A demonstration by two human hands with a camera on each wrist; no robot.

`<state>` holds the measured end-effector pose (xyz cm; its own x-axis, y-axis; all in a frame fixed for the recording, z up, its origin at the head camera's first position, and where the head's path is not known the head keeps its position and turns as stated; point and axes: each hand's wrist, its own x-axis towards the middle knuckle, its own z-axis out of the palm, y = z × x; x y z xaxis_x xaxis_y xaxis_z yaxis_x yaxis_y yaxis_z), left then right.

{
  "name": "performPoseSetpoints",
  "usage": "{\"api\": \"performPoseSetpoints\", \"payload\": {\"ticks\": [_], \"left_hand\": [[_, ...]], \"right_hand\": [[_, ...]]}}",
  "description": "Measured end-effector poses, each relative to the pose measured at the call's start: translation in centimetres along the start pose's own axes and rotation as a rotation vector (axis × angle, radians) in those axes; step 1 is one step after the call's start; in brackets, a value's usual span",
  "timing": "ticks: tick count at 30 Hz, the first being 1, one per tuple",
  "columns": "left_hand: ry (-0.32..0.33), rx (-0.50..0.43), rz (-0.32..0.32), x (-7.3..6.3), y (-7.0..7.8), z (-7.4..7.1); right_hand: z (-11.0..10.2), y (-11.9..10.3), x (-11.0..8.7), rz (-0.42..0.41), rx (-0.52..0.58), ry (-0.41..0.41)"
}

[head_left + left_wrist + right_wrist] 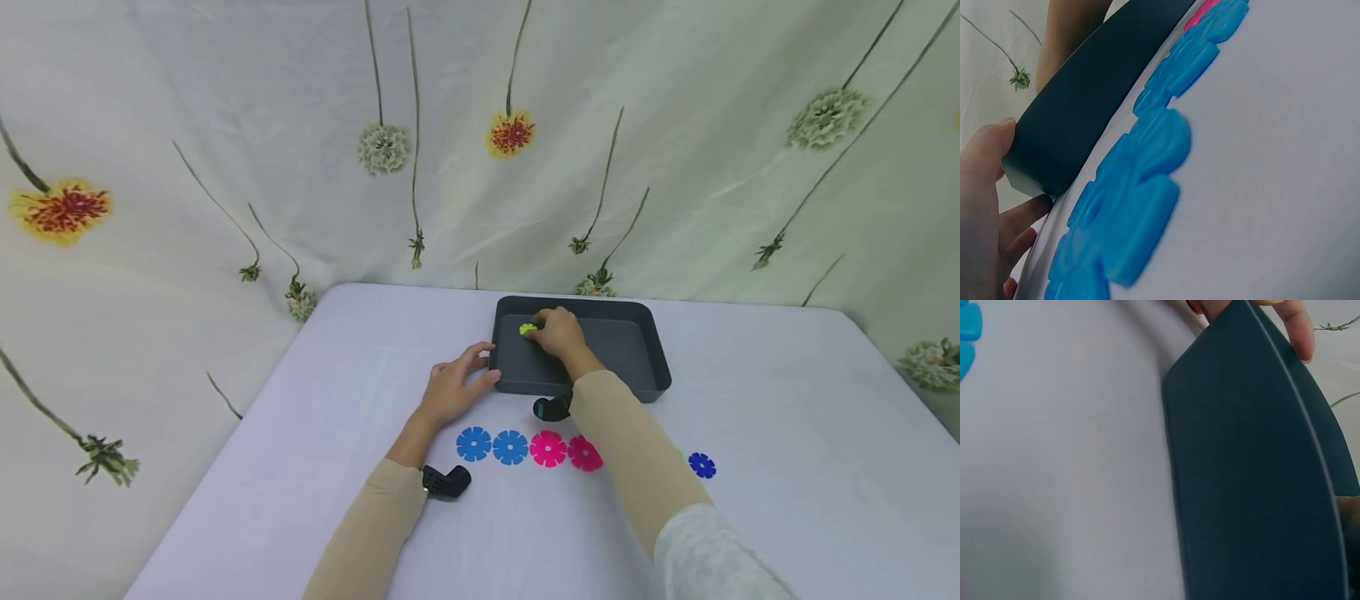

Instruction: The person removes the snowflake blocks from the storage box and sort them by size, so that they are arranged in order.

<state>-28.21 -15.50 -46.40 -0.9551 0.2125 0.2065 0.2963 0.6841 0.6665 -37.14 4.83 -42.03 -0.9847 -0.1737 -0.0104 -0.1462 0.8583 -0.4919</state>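
Note:
Inside the dark grey tray (pixel 615 342), my right hand (pixel 561 333) pinches a small yellow-green slotted flower disc (pixel 527 329) near the tray's left side. My left hand (pixel 452 387) holds the tray's front-left corner, the thumb (pixel 1299 331) over the rim and the other fingers (pixel 1021 215) along the outside. In front of the tray, two blue flower discs (pixel 511 447) and two pink flower discs (pixel 548 448) lie in a row. My right forearm partly covers the rightmost pink one. The right wrist view does not show the yellow-green disc.
A dark blue flower disc (pixel 702 465) lies right of my right forearm, with a sliver of pale green beside it, mostly hidden by the sleeve. White cloth covers the table (pixel 795 400). A flower-printed curtain (pixel 675 150) hangs behind it.

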Motion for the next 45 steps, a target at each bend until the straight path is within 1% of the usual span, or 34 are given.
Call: {"api": "performPoseSetpoints", "payload": {"ticks": [5, 10, 14, 17, 22, 27, 34, 39, 45], "left_hand": [[-0.009, 0.009, -0.014, 0.0, 0.0, 0.1], [-0.002, 0.011, -0.016, 0.0, 0.0, 0.1], [0.0, 0.015, -0.009, 0.1, -0.2, 0.1], [-0.004, 0.017, -0.002, 0.1, -0.2, 0.1], [0.006, -0.006, 0.009, 0.0, -0.1, 0.0], [0.015, 0.004, 0.013, 0.1, -0.2, 0.1], [0.007, -0.004, 0.014, 0.1, -0.3, 0.2], [0.013, 0.01, 0.012, 0.2, -0.6, 0.4], [0.018, -0.006, 0.024, 0.2, -0.5, 0.3]], "right_hand": [[0.2, 0.0, 0.3, 0.031, 0.017, -0.004], [0.2, -0.1, 0.5, 0.062, 0.122, 0.018], [0.2, -0.1, 0.3, 0.044, 0.21, 0.062], [0.1, 0.0, 0.1, 0.022, 0.249, 0.083], [-0.3, 0.2, -0.3, -0.009, 0.293, 0.083], [-0.9, 0.3, -0.8, -0.034, 0.378, 0.073], [-2.4, 0.8, -2.6, -0.042, 0.504, 0.042], [-3.2, 1.4, -4.1, -0.066, 0.581, 0.042], [-3.8, 2.4, -5.7, -0.078, 0.642, 0.006]]}}
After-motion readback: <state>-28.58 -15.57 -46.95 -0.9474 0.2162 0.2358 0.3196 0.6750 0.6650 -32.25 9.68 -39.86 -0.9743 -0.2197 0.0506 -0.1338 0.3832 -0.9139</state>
